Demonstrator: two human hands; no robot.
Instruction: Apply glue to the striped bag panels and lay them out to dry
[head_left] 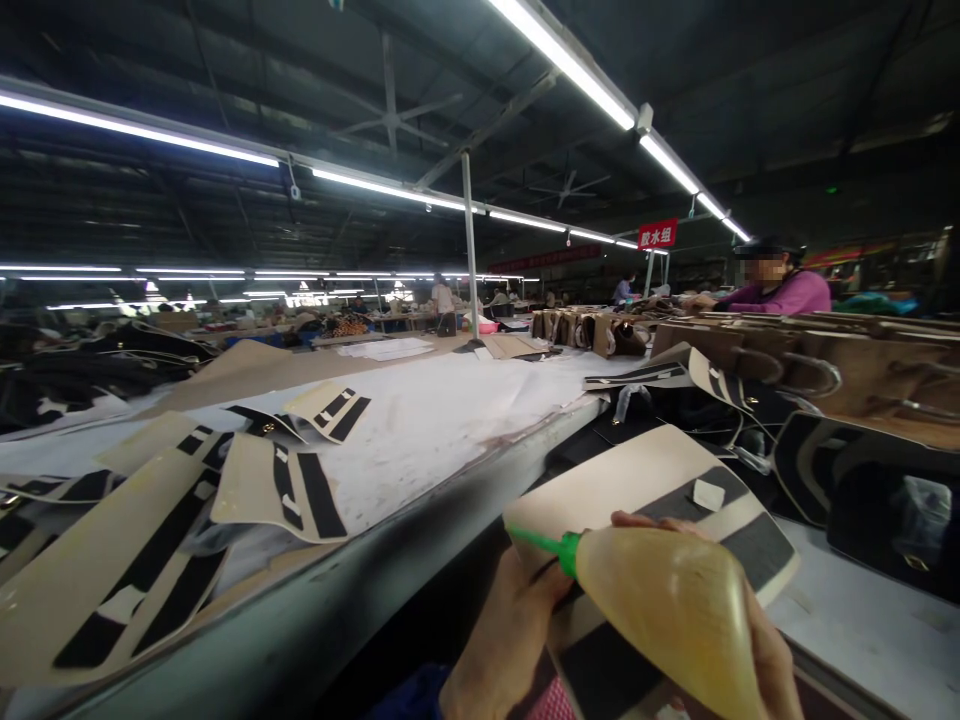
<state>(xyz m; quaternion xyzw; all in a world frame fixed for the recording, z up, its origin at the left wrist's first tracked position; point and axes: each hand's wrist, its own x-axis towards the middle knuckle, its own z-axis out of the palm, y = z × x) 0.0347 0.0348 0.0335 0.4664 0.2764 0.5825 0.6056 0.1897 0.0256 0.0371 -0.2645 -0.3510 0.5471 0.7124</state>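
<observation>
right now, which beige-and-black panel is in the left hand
The panel partly hidden behind the green-capped bottle; the others lie unheld.

The person's left hand (506, 625) holds a cream-and-black panel (626, 475) beside the worktop (442, 410); the right hand (769, 645) grips a yellowish bottle (667, 610), its green nozzle (546, 545) near the panel's edge. Similar pieces (259, 490) lie along the worktop's near edge.

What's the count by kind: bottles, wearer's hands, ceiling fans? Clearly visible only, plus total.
Bottle: 1
Hands, left hand and right hand: 2
Fans, near fan and far fan: 2
Total: 5
</observation>
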